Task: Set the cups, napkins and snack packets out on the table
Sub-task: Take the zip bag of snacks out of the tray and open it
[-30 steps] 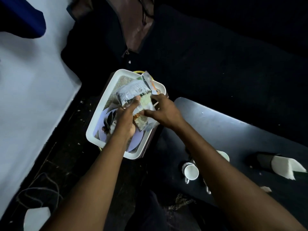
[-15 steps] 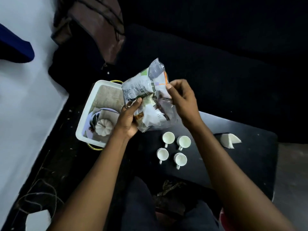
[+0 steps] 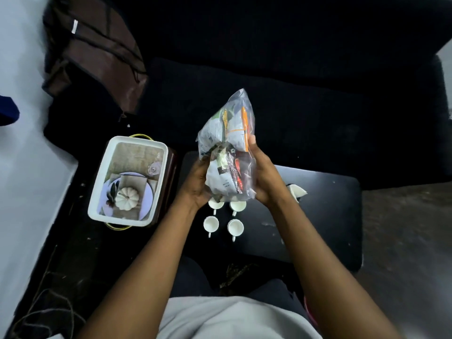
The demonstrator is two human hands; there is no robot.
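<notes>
A clear plastic bag of snack packets stands upright in the air above the black table. My left hand grips its lower left side and my right hand grips its right side. Under the bag, several small white cups stand in a tight group on the table, handles toward me; the back two are partly hidden by the bag. White folded napkins lie on the table just right of my right wrist, mostly hidden.
A white tray with a printed plate-and-pumpkin picture sits left of the table on a dark stand. A brown bag leans on the dark sofa behind. Cables lie on the floor at lower left.
Both hands lifted the bag of snack packets out of the white tray and carried it right, over the cups on the table. The tray now shows only its printed base.
</notes>
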